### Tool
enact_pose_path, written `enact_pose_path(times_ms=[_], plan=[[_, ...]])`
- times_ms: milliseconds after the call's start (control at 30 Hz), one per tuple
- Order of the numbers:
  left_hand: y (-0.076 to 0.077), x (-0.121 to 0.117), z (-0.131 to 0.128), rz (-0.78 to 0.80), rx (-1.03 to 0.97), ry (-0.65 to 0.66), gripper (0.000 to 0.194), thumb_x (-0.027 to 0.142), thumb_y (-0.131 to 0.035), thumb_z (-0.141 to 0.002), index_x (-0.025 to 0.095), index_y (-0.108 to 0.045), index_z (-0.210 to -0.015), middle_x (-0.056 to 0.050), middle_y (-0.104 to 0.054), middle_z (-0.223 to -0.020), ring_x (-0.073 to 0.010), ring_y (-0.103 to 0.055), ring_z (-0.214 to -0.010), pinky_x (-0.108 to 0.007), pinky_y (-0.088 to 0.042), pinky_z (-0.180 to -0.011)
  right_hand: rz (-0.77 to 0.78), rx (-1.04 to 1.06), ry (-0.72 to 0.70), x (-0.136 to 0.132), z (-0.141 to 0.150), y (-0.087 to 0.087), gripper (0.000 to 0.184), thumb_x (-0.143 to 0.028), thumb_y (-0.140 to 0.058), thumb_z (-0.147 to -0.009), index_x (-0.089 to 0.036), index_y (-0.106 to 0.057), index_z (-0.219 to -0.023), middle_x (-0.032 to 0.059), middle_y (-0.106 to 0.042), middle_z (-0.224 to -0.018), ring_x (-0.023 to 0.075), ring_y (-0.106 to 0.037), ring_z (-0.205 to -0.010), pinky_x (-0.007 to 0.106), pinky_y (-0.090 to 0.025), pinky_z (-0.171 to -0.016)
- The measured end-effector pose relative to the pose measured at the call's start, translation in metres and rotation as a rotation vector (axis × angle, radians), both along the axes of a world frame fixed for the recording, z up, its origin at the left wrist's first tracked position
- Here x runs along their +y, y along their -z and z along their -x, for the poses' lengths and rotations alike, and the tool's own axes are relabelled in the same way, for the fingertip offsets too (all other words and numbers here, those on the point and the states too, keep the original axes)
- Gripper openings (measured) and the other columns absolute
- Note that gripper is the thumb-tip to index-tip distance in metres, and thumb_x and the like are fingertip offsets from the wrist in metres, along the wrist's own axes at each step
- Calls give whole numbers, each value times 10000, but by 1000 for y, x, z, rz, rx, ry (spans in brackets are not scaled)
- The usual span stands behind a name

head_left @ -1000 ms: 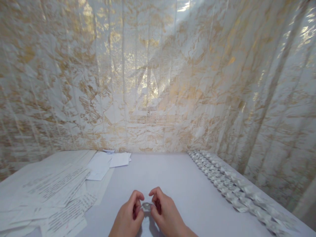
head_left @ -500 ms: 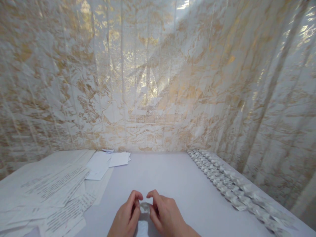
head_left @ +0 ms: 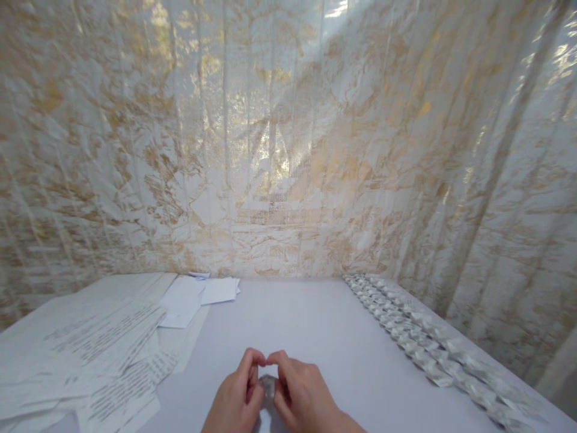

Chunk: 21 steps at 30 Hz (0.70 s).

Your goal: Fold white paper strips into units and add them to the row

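Observation:
My left hand [head_left: 237, 400] and my right hand [head_left: 303, 397] meet at the near edge of the white table [head_left: 306, 325], fingertips touching. Between them they pinch a small silvery blister strip [head_left: 268, 385], mostly hidden by the curled fingers. Both hands are closed around it, just above the tabletop. Printed paper leaflets [head_left: 94, 355] lie spread to the left of my hands.
A long overlapping row of silver blister strips [head_left: 428, 349] runs along the table's right edge. Small folded white papers [head_left: 198, 294] lie at the back left. A white and gold curtain [head_left: 288, 138] hangs close behind and to the right of the table.
My two hands have drawn closer together until index fingertips touch, covering more of the silvery strip. They have also dropped slightly toward me.

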<state>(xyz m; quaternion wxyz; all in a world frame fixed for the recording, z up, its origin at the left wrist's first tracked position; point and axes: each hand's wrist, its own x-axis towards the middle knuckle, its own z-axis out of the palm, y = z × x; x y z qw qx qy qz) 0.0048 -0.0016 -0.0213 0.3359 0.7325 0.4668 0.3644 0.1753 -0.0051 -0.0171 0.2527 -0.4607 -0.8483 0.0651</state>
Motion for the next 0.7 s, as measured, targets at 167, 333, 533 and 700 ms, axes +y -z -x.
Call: enact_pose_path(times_ms=[167, 333, 533, 700], plan=[[-2, 1, -1, 7, 7, -7, 165, 178, -368, -874, 248, -432, -1009, 117, -327, -646, -176, -425, -599, -281, -300, -614, 2, -7, -2, 2, -3, -1, 451, -11, -538, -768, -175, -532, -1188, 23, -723, -808, 209, -695, -706, 262, -405, -618], [-3, 4, -1, 26, 21, -25, 179, 158, -355, -858, 248, -408, -1003, 129, -309, -623, -171, -411, -586, -273, -299, -601, -195, -59, 11, 4, -5, -4, 404, 20, -597, -727, -211, -576, -1058, 41, -699, -912, 227, -638, -809, 299, -416, -688], [-1, 5, -4, 60, 86, -32, 153, 166, -331, -907, 247, -408, -1011, 126, -355, -599, -177, -466, -579, -264, -315, -592, -422, -122, -8, 9, -2, 1, 278, -12, -696, -754, -230, -604, -900, 10, -637, -875, 218, -553, -784, 322, -386, -686], [1, 4, -4, 51, 192, -7, 215, 112, -380, -877, 240, -446, -1036, 98, -477, -605, -197, -549, -611, -271, -318, -611, -422, -175, -8, 9, -2, 1, 205, -95, -749, -825, -218, -632, -939, 13, -646, -913, 218, -539, -813, 337, -391, -697]])
